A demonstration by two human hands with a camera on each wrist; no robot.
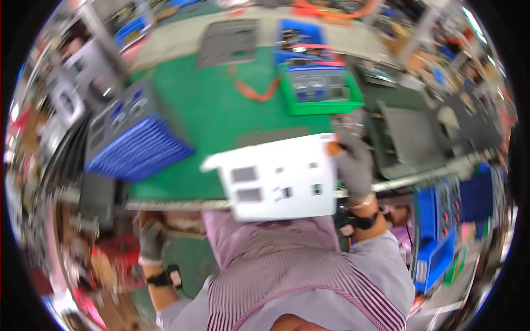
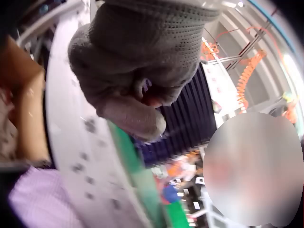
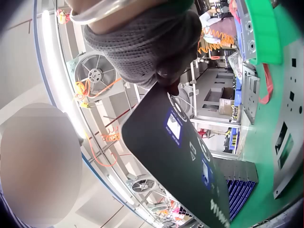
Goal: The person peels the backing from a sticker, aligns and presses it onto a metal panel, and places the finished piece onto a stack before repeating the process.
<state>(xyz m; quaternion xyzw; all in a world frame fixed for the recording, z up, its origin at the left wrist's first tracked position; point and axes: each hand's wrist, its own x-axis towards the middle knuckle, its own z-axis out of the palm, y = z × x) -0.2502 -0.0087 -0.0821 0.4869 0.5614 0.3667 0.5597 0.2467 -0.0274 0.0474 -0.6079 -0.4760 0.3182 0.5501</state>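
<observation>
My right hand [image 1: 354,165], in a grey glove with bare fingertips, pinches a thin flat panel [image 1: 281,182] by its edge. The side facing the head camera is white with several small rectangular openings. In the right wrist view the panel's other face [image 3: 166,142] is dark, with printed rings, small windows and lettering. The panel is held tilted over the table's front edge, before the person's apron. My left hand [image 1: 152,241], gloved as well, hangs low by the table's front edge at the left. Its fingers [image 2: 133,116] are loosely curled, with nothing visible in them.
On the green table [image 1: 182,105] a stack of dark panels with blue edges [image 1: 138,143] stands left. A green bin [image 1: 326,105] with a blue bin [image 1: 301,41] behind it is at the back. Grey metal sheets [image 1: 411,132] lie right; an orange strap [image 1: 254,91] lies mid-table.
</observation>
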